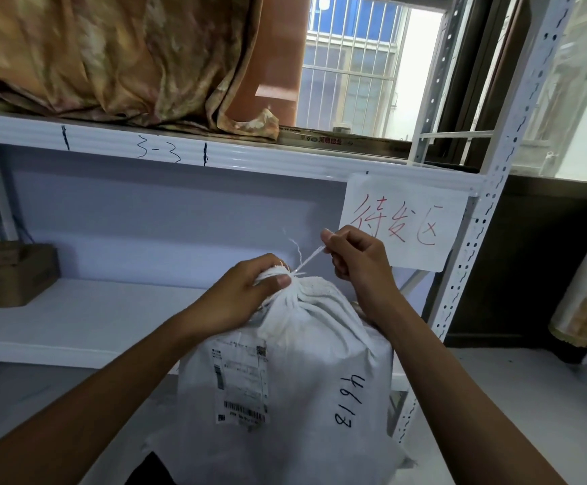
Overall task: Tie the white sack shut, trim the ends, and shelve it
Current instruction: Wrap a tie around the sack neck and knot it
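Sack (285, 397) bulging, contents hidden, neck gathered. Left hand (246, 292) is gripping the neck, fingers curled. Right hand (355, 260) is pinching the string (309, 260), drawing it taut upward.

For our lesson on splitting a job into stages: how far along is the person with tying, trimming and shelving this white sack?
Done: the white sack has its neck gathered, with string around it. In hand: the left hand grips the neck while the right hand pinches the string, pulled taut. Left: the loose ends are untrimmed, and the sack stands in front of the shelf, not on it.
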